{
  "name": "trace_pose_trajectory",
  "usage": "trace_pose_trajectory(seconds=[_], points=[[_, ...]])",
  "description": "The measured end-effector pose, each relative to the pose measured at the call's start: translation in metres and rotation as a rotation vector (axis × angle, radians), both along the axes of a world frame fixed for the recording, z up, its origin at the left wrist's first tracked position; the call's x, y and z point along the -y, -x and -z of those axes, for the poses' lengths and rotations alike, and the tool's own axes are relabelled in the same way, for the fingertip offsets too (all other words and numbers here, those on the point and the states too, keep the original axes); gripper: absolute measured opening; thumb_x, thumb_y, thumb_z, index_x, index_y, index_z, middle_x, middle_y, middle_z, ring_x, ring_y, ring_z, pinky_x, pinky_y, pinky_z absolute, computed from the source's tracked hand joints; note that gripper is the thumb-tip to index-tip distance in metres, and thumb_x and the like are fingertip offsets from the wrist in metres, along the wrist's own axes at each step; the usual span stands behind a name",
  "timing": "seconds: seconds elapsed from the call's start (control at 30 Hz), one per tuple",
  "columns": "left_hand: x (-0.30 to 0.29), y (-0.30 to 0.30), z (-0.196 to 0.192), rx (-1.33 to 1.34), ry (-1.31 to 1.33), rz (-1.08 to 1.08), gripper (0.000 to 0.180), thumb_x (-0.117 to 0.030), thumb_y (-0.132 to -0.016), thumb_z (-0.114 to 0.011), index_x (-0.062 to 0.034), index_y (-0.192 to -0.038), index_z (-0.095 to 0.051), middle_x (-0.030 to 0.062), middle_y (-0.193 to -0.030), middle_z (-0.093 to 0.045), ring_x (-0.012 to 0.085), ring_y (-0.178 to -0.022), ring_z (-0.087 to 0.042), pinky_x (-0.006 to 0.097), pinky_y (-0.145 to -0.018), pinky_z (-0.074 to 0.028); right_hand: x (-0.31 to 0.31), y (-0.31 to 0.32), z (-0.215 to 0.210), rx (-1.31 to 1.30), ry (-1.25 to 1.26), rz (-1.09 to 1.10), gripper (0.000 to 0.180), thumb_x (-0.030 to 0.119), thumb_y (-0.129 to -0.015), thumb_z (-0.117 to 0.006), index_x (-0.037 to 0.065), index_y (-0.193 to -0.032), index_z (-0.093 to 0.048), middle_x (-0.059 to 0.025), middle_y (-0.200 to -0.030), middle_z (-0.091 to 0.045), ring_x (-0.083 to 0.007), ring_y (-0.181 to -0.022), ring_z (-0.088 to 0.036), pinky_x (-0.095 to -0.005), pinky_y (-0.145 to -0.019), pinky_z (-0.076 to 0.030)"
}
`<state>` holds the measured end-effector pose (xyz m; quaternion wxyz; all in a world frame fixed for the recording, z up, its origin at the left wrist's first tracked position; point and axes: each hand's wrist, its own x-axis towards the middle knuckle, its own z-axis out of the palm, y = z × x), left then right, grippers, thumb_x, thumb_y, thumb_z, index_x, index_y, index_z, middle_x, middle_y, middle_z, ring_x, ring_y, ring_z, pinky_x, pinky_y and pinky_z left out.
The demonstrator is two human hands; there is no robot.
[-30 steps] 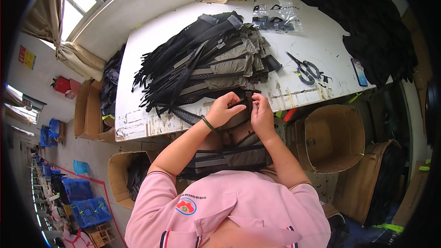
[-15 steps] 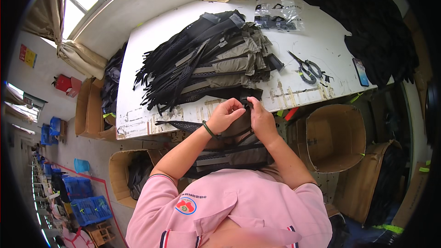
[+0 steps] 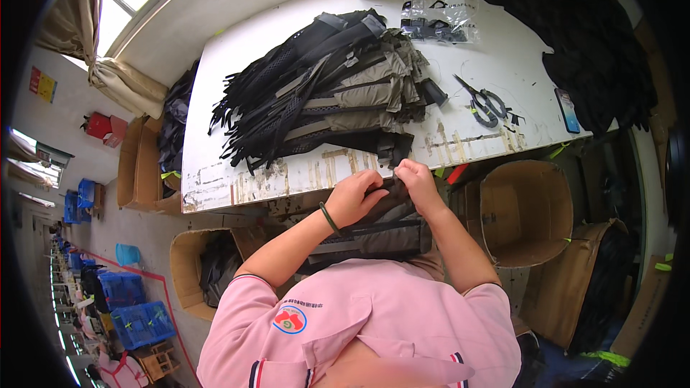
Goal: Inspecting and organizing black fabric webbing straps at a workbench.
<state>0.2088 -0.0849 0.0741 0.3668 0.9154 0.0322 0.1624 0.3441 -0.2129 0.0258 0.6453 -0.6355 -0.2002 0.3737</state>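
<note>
While dark fabric point(image 3: 392, 214) is draped btwn hands, just below the near edge of tbl point(image 3: 521, 72), it's apparently pinched by L hand point(image 3: 355, 198) & R hand point(image 3: 420, 185), contact partly hidden. Long axis can't be told; strap pile point(image 3: 359, 95) is faced beyond, R fingertips nearer.

On a white, flat-topped table point(image 3: 510, 72), a heap of black-and-grey fabric strips point(image 3: 323, 86) lies left; right of it are dark-handled metal scissors point(image 3: 477, 95), then a rectangular phone point(image 3: 567, 111). Beyond the scissors lies a clear plastic bag point(image 3: 438, 18); at far right, a black cloth pile point(image 3: 589, 50).
</note>
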Motion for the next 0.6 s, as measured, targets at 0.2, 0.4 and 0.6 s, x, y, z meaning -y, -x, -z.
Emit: trace_pose_trajectory(seconds=[0.2, 0.4, 0.6], points=[[-0.015, 0.002, 0.01, -0.147, 0.655, 0.084, 0.006, -0.002, -0.089, -0.061, -0.0009, -0.095, -0.06, 0.0026, -0.088, -0.06, 0.012, -0.084, -0.057, 0.026, -0.076, -0.046, 0.012, -0.002, -0.001, -0.519, -0.356, -0.263, 0.02, 0.022, -0.097, -0.053, 0.005, -0.093, -0.062, 0.0039, -0.078, -0.06, -0.0046, -0.064, -0.052, -0.0212, -0.058, -0.043], [-0.03, 0.005, 0.012, -0.075, 0.95, 0.074, 0.016, 0.004, -0.09, -0.054, -0.0013, -0.102, -0.063, -0.0001, -0.096, -0.06, 0.0099, -0.092, -0.056, 0.024, -0.083, -0.044, 0.02, 0.018, -0.009, -0.435, -0.35, -0.51, 0.02, 0.016, -0.095, -0.059, 0.002, -0.109, -0.06, -0.004, -0.096, -0.064, -0.0134, -0.082, -0.062, -0.0305, -0.08, -0.05], [-0.026, 0.006, -0.004, -0.171, 1.123, 0.049, 0.016, -0.008, -0.09, -0.061, -0.0004, -0.104, -0.062, 0.0016, -0.097, -0.062, 0.0109, -0.089, -0.057, 0.026, -0.081, -0.046, 0.021, 0.023, -0.006, -0.129, -0.156, -0.292, 0.014, 0.008, -0.095, -0.055, 0.002, -0.108, -0.056, -0.006, -0.096, -0.064, -0.0149, -0.081, -0.061, -0.0328, -0.073, -0.051]])
